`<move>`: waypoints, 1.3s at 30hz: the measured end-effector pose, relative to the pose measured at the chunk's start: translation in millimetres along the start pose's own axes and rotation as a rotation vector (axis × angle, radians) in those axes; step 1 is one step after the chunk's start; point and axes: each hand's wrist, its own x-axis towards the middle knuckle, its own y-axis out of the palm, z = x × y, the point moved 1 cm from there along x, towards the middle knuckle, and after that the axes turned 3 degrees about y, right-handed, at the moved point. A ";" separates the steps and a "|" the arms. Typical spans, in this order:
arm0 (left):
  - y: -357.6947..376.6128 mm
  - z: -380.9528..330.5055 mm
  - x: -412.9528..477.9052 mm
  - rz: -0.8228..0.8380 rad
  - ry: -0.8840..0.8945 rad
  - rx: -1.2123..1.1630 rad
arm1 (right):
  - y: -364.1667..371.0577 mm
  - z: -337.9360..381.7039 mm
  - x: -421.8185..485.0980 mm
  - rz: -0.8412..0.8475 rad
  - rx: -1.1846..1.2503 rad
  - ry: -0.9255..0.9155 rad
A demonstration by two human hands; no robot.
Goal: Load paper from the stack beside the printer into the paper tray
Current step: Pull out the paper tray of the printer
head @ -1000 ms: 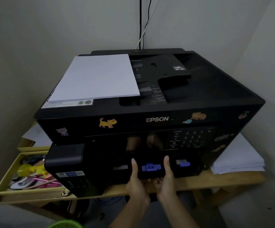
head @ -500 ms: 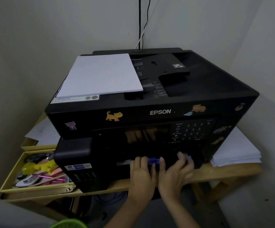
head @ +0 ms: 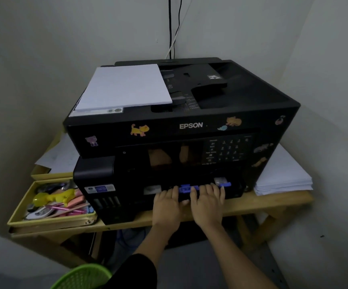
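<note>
Right now I have both hands low on the front of the printer [head: 181, 126], palms down and side by side: the left hand [head: 168, 205] and right hand [head: 207, 202] rest on the front lip of the paper tray [head: 189, 189], flanking its blue tab [head: 186, 188]. The fingers [head: 214, 189] lie flat and slightly spread over the edge, curled on nothing and carrying no paper (whether the tips hook under the lip I cannot tell). I judge this placement is meant to work the tray evenly, one hand each side of centre so it will not skew. The paper stack [head: 281, 178] I need sits on the bench [head: 273, 200] just beside the printer's right flank, within the right hand's reach. A second sheaf [head: 125, 86] lies on the printer's lid.
</note>
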 end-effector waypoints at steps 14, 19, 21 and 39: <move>-0.9 -41.2 -119.1 -0.153 -0.126 -0.221 | -52.9 -45.9 -101.1 0.065 -0.028 -0.146; -3.2 -53.3 -146.7 -0.161 -0.163 -0.239 | -61.0 -62.6 -121.4 0.061 0.002 -0.178; -2.7 -58.1 -156.1 -0.152 -0.177 -0.250 | -64.2 -66.4 -126.9 0.071 0.010 -0.161; -9.5 -61.7 -193.2 -0.092 -0.174 -0.226 | -88.8 -68.4 -158.5 0.059 -0.044 -0.140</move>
